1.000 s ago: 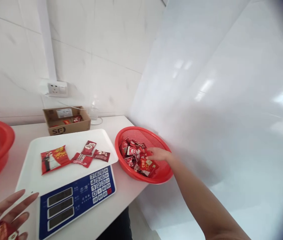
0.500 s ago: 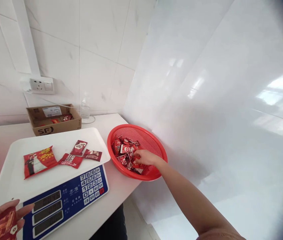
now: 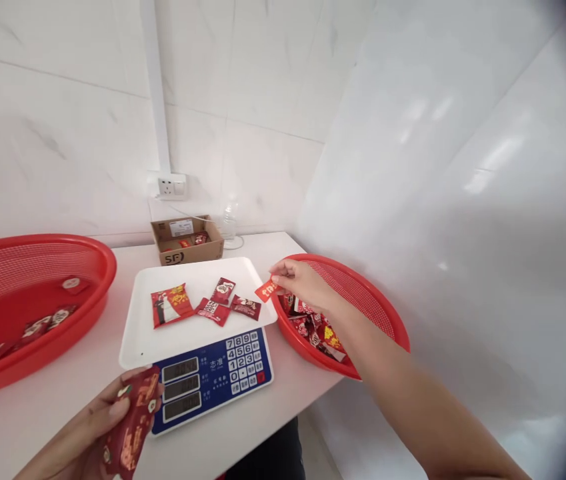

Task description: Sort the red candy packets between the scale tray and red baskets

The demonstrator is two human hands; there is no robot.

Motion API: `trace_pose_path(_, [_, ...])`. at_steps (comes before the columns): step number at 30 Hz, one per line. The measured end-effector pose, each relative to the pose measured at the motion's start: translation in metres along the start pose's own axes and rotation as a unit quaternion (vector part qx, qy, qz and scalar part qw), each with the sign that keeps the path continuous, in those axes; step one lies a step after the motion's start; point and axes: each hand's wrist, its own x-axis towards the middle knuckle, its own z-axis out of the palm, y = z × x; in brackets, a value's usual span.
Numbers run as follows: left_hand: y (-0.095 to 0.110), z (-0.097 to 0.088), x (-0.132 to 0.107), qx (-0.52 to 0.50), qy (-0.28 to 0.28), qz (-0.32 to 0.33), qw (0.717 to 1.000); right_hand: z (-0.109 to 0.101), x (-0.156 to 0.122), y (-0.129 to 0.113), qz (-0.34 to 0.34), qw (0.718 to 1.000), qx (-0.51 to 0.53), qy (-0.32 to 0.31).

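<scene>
Pinched in the fingertips of my right hand (image 3: 303, 283) is a small red packet (image 3: 265, 291), held over the left rim of the right red basket (image 3: 387, 310). Many red packets (image 3: 313, 330) lie in that basket under my hand. My left hand (image 3: 95, 420) grips a longer dark red packet (image 3: 134, 423) at the front left corner of the scale (image 3: 217, 373). On the scale's white tray (image 3: 163, 347) lie a larger red packet with a printed couple (image 3: 170, 305) and three small dark red packets (image 3: 223, 291).
At the left stands another red basket (image 3: 103, 267) with several packets in it. Behind the scale are a cardboard box (image 3: 190, 253) holding a few packets and a clear bottle (image 3: 229, 220). A wall socket (image 3: 167, 187) is above; a white panel (image 3: 463, 267) borders the right side.
My right hand has come up out of the right basket with a small red packet. My left hand has risen with its packet. The view has swung left, showing more of the left basket.
</scene>
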Motion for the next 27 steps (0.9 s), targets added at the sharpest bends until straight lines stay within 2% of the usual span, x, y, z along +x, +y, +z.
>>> trace_pose_path(3, [-0.001,0.011,-0.018,0.02,0.006,0.013,1.0,0.028,0.005,-0.002,0.019,0.997,0.064,-0.033])
trace_pose_path(5, [0.0,0.01,-0.024,0.022,0.013,0.02,0.999,0.04,0.006,0.0,0.025,0.993,0.098,-0.053])
trace_pose_path(12, [0.001,-0.004,-0.024,0.009,0.013,0.021,1.0,0.058,0.005,0.014,0.04,0.979,0.168,-0.104])
trace_pose_path(15, [0.0,-0.001,-0.024,-0.003,0.005,0.018,1.0,0.061,0.004,0.017,0.024,0.986,0.135,-0.095])
trace_pose_path(18, [-0.001,0.004,-0.024,-0.013,-0.002,0.009,1.0,0.06,0.007,0.02,0.002,0.996,0.071,-0.057])
trace_pose_path(23, [-0.006,0.006,-0.021,0.024,-0.002,0.003,1.0,0.056,0.02,0.037,-0.008,1.0,0.007,-0.006])
trace_pose_path(27, [-0.005,0.005,-0.014,0.03,0.007,-0.003,1.0,0.049,0.027,0.044,-0.024,0.998,-0.058,0.0])
